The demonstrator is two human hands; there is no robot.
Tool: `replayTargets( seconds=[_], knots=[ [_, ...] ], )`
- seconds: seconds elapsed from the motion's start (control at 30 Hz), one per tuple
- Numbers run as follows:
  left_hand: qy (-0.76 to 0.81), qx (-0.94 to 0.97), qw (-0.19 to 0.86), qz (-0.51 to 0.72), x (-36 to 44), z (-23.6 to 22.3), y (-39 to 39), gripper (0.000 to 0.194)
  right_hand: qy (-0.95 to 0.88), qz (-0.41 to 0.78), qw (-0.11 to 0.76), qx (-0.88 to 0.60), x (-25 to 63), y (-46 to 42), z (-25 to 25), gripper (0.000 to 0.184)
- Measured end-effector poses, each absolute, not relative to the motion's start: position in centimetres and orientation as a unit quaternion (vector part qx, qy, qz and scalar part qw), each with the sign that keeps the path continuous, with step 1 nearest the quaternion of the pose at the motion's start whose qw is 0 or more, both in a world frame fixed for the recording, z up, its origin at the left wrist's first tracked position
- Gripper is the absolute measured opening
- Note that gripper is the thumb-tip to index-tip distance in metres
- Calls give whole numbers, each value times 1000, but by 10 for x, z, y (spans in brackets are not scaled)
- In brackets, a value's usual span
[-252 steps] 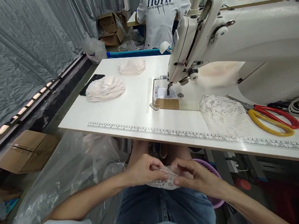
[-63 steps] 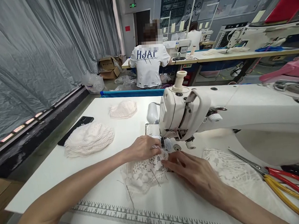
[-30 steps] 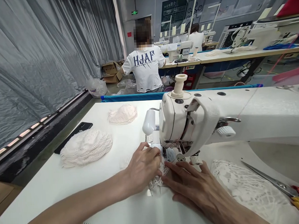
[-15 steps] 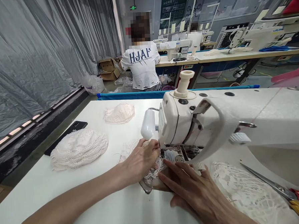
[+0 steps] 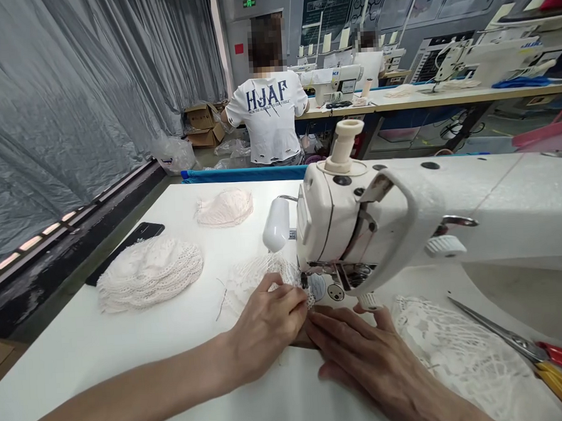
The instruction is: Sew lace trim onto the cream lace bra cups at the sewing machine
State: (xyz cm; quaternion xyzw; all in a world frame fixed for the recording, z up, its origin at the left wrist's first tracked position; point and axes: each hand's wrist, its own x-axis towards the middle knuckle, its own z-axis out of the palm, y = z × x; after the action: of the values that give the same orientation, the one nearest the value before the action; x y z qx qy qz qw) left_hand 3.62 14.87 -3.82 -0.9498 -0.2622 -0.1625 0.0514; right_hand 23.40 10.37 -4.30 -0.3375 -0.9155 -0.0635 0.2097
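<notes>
A white lace piece (image 5: 256, 276) lies on the white table (image 5: 165, 329) beside the needle of the white sewing machine (image 5: 357, 225). My left hand (image 5: 266, 327) rests on the near edge of the lace, fingers curled and pinching it just left of the presser foot. My right hand (image 5: 364, 350) lies flat on the table in front of the needle, fingers stretched toward the lace and touching the left hand's fingertips. Most of the lace has passed behind and left of the needle.
A stack of lace pieces (image 5: 147, 272) and a smaller one (image 5: 224, 207) sit at the left, beside a black phone (image 5: 125, 242). More lace (image 5: 458, 352) and red-and-yellow scissors (image 5: 543, 360) lie at the right. A person in a white shirt (image 5: 269, 117) works at another table behind.
The lace has fed back and left past the needle since half a second ago. Both hands have followed it and now sit closer together; my right hand has flattened.
</notes>
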Motion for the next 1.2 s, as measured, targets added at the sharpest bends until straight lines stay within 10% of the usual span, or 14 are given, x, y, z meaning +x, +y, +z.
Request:
replayTargets(
  seconds=[0.9, 1.2],
  knots=[
    [-285, -941, 81, -162, 38, -45, 144, 16, -920, -110, 221, -304, 234, 112, -48, 40],
    [-308, -930, -69, -186, 32, -36, 175, 23, -923, -108, 167, -328, 238, 114, -55, 43]
  ],
)
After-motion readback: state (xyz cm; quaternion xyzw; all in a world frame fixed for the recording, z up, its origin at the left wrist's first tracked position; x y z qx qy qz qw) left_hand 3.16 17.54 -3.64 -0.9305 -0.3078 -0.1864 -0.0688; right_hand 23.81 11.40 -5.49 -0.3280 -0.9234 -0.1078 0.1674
